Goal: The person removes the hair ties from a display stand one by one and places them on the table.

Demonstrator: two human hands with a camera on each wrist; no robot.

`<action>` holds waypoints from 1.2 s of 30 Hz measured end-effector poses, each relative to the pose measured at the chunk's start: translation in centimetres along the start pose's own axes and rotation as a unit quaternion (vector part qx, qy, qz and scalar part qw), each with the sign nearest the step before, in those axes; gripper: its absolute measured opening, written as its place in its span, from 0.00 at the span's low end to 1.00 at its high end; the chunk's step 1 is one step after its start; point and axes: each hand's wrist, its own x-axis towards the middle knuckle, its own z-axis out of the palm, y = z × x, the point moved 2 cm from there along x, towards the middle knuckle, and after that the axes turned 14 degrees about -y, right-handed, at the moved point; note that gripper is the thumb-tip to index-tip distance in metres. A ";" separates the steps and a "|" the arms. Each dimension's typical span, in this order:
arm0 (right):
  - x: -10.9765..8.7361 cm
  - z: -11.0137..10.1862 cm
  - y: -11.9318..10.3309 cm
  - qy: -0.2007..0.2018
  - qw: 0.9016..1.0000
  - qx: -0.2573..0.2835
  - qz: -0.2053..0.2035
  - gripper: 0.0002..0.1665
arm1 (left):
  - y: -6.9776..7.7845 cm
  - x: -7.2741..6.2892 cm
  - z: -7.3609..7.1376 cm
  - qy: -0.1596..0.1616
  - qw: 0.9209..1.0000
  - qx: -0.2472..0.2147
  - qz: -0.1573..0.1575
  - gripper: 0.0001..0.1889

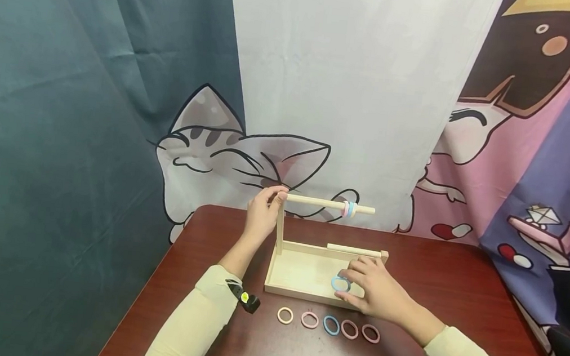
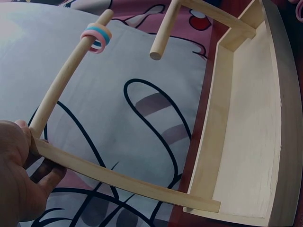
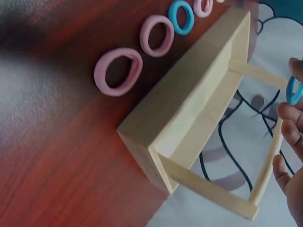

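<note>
My left hand (image 1: pixel 262 213) grips the top corner of a wooden rack (image 1: pixel 281 223), where its upright meets a long round rod (image 1: pixel 313 201). Pink, blue and pale-yellow hair ties (image 2: pixel 96 37) hang together toward the rod's free end. My right hand (image 1: pixel 374 285) pinches a blue hair tie (image 1: pixel 340 284) between thumb and fingers, over the rack's tray. That blue tie (image 3: pixel 292 92) also appears at the edge of the right wrist view. A row of hair ties lies on the table before the tray: a yellow one (image 1: pixel 285 315), a blue one (image 1: pixel 331 325) and pink ones (image 1: pixel 370 333).
The rack's shallow tray (image 1: pixel 298 264) stands on a dark red-brown table (image 1: pixel 194 283). A second, lower rod (image 1: pixel 354 250) runs along the tray's back right side. Behind the table hang printed curtains (image 1: pixel 363 94).
</note>
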 end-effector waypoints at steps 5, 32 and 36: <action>0.0 0.7 -1.2 -0.021 1.000 -0.006 -0.009 0.21 | -0.1 0.0 0.0 -0.001 1.000 0.001 -0.005 0.17; 1.3 4.6 -6.0 -0.098 0.994 0.008 -0.056 0.22 | -0.1 0.0 0.0 -0.002 1.000 0.001 -0.007 0.18; 1.5 5.0 -6.6 -0.115 0.992 0.010 -0.059 0.22 | -0.1 0.0 0.0 -0.004 1.000 -0.003 -0.013 0.19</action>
